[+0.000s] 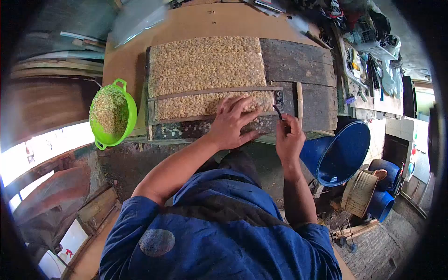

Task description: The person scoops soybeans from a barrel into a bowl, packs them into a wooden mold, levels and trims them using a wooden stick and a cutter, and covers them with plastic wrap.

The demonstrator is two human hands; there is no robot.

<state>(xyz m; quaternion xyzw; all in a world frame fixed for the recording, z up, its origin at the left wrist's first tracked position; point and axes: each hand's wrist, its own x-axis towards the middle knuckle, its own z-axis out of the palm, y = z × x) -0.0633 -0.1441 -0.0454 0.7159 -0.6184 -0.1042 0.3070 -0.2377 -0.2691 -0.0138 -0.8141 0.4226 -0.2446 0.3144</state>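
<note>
A flat slab of pale, popped-grain-like pieces (pixel 205 63) lies on a dark wooden board (pixel 298 60). Across its near part runs a thin wooden strip (pixel 214 91). My left hand (pixel 229 122) rests with its fingers spread on the near section of the slab, between the strip and the board's front edge. Beside the slab's near right corner, my right hand (pixel 289 135) is closed round a thin dark curved tool (pixel 278 112), whose tip is near that corner. An upright light stick (pixel 299 103) lies just right of the tool.
A green colander (pixel 132 114) with pale pieces stands at the left of the table (pixel 186 23). Blue barrels (pixel 345 154) and a woven basket (pixel 359 193) are on the right. Bags and a crate (pixel 375 49) crowd the back right.
</note>
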